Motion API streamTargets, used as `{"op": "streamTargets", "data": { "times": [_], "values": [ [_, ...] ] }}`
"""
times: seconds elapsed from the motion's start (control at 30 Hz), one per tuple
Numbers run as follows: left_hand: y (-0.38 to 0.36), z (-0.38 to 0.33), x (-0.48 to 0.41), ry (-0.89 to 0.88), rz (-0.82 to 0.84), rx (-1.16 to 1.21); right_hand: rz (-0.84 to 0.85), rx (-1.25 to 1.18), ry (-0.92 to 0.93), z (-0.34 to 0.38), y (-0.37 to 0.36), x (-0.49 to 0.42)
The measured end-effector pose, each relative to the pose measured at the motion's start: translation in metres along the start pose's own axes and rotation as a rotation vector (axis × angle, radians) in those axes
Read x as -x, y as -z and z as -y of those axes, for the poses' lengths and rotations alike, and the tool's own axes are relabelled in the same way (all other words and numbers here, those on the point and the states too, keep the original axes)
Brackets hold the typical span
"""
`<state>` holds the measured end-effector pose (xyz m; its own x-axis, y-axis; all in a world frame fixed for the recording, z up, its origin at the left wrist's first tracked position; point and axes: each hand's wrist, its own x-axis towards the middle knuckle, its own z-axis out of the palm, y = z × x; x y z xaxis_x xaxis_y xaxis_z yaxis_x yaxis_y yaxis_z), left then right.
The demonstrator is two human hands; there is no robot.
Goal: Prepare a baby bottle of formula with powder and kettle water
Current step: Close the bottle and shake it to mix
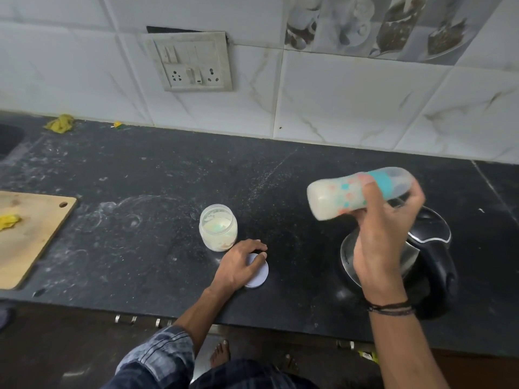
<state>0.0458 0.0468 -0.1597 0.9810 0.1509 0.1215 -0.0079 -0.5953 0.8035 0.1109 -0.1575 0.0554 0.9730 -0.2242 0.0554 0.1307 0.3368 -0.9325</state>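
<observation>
Head: baby bottle sideways, cap rightward

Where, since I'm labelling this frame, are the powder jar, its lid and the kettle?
powder jar point(217, 242): head view, front wall.
lid point(259, 274): head view, bare top face.
kettle point(429, 228): head view, black top.

Head camera looks steeply down, close over the dark countertop.
</observation>
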Motion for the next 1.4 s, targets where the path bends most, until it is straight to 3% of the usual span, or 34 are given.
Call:
{"op": "streamTargets", "data": {
  "times": [0.17,0.3,0.43,0.57,0.7,0.83,0.97,1.1,1.23,1.4],
  "values": [
    [-0.001,0.003,0.001,0.001,-0.002,-0.005,0.154,0.116,-0.062,-0.005,-0.002,0.003],
    [-0.002,0.003,0.0,0.013,-0.001,-0.003,-0.034,-0.02,0.013,-0.001,0.0,-0.003],
    [-0.001,0.003,0.0,0.005,-0.003,-0.011,0.156,0.138,-0.042,-0.003,0.003,0.001],
    [-0.001,0.001,0.0,0.012,-0.009,-0.006,-0.024,-0.012,0.026,0.001,0.003,-0.001],
    [-0.001,0.004,0.001,0.008,-0.009,-0.009,0.116,0.122,-0.039,-0.004,0.0,0.001],
    [-0.001,0.001,0.001,0.01,-0.011,-0.002,-0.04,-0.03,0.024,0.0,0.002,-0.004],
    [-0.001,0.003,0.001,0.01,-0.013,-0.014,0.149,0.146,-0.058,-0.005,0.003,-0.001],
    [-0.002,0.002,0.0,0.007,-0.01,-0.006,-0.043,-0.036,-0.048,-0.004,0.003,-0.003],
    [-0.002,0.004,0.001,0.024,-0.003,-0.02,0.118,0.13,-0.069,-0.009,0.002,0.002],
    [-0.002,0.002,0.001,0.032,0.004,-0.021,-0.061,-0.023,0.018,-0.004,0.004,-0.004]
  ]
}}
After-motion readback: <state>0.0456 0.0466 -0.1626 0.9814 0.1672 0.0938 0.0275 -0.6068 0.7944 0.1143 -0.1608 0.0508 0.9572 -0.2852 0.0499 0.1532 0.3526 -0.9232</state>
